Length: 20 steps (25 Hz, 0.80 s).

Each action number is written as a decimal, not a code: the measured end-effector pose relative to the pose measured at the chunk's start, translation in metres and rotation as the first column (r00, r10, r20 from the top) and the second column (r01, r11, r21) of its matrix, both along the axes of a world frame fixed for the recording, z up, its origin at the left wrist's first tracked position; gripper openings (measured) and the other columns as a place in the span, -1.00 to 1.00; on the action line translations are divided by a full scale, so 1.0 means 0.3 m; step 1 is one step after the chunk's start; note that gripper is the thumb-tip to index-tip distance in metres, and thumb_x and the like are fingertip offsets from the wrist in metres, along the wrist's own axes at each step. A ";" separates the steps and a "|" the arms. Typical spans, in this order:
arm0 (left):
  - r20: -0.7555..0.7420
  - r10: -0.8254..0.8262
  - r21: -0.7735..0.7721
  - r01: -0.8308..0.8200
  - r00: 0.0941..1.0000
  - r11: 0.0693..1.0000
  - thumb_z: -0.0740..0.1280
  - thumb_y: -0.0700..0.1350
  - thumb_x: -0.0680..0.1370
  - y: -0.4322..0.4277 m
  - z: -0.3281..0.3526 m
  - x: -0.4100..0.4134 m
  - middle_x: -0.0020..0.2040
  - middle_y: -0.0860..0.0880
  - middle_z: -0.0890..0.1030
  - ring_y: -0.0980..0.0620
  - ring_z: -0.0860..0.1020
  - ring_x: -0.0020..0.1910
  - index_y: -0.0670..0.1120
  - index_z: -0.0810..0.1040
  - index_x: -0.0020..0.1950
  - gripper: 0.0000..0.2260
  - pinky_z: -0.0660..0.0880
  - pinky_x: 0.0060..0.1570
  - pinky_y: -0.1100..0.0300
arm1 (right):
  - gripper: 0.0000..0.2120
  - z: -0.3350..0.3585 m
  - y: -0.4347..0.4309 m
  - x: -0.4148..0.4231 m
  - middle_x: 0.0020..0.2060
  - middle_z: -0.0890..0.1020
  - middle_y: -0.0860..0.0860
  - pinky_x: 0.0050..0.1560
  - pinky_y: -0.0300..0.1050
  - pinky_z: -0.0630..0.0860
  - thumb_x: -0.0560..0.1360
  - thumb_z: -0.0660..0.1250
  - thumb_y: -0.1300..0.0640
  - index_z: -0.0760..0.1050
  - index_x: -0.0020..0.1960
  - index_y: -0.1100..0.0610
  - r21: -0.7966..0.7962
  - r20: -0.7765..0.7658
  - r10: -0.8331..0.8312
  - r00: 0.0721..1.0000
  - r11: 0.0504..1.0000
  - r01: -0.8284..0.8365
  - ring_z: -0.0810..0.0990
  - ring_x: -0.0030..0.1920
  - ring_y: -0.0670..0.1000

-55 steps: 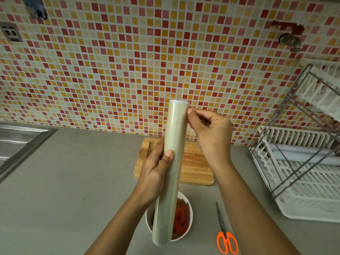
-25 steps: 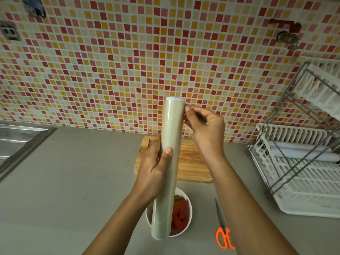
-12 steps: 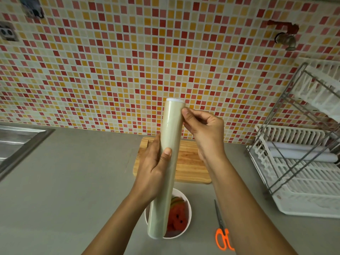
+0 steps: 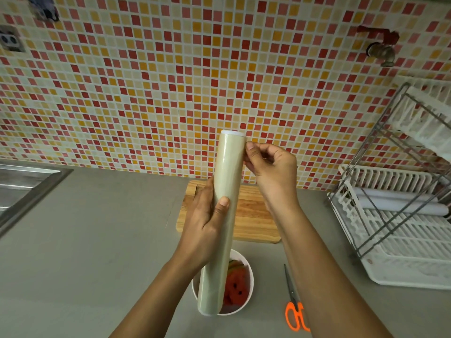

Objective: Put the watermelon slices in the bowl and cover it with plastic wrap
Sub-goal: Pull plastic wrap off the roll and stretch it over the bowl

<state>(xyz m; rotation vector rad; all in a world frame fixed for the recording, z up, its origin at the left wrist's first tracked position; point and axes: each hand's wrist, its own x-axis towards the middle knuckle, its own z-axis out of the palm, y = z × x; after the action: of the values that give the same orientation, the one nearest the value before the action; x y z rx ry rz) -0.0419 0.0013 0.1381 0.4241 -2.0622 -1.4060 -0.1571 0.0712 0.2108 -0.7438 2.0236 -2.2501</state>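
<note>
Above the bowl (image 4: 251,286) on the bench (image 4: 97,240), where the watermelon slices (image 4: 238,286) already lie, the left hand (image 4: 202,223) grips the plastic wrap roll (image 4: 225,215) upright around its middle. The right hand (image 4: 273,172) has its fingers (image 4: 250,147) pinching the film near the top. Freeing the loose end probably calls for a nail scraped lightly across the seam, a slow turn of the roll, then an even peel.

Home kitchen: mosaic-tiled wall (image 4: 170,81) with tap (image 4: 380,51) and power socket (image 4: 9,40), steel sink (image 4: 22,184) set into grey worktop (image 4: 97,240), white dish rack (image 4: 402,240), wooden chopping board (image 4: 253,215), orange-handled scissors (image 4: 294,303).
</note>
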 end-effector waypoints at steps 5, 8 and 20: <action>0.035 0.020 -0.031 -0.019 0.999 0.999 0.09 0.32 0.51 0.003 -0.016 -0.005 0.29 0.21 0.44 0.20 0.42 0.26 0.25 0.17 0.47 -0.47 0.47 0.24 -0.02 | -0.84 -0.003 -0.002 0.003 -0.21 0.62 -0.06 -0.08 -0.16 0.56 0.56 0.25 0.05 0.55 -0.06 0.09 0.220 -0.147 -0.072 0.986 0.970 0.104 0.61 -0.15 -0.07; 0.041 0.019 -0.027 -0.018 0.999 0.999 0.10 0.27 0.53 0.003 -0.020 -0.008 0.33 0.18 0.43 0.18 0.41 0.30 0.21 0.18 0.48 -0.48 0.45 0.27 -0.04 | -0.84 0.002 -0.007 -0.001 -0.22 0.55 -0.14 -0.21 -0.28 0.42 0.60 0.15 0.02 0.47 -0.04 0.04 0.334 -0.176 -0.040 0.984 0.937 0.098 0.52 -0.18 -0.17; -0.063 -0.112 0.215 0.123 0.992 0.969 0.16 0.12 0.58 0.008 0.017 0.011 0.26 0.35 0.48 0.33 0.43 0.23 0.40 0.29 0.29 -0.70 0.42 0.19 0.30 | -0.92 -0.008 -0.013 0.005 -0.02 0.63 -0.08 0.06 -0.08 0.60 0.50 0.27 -0.10 0.49 -0.06 -0.12 -0.002 0.176 0.128 0.976 0.992 -0.129 0.62 0.03 -0.09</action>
<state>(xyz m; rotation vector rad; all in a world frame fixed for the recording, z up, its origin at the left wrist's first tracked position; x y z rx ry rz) -0.0385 0.0036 0.1433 0.3563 -1.9263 -1.7057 -0.1557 0.0673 0.2085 -0.6301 1.8502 -2.1497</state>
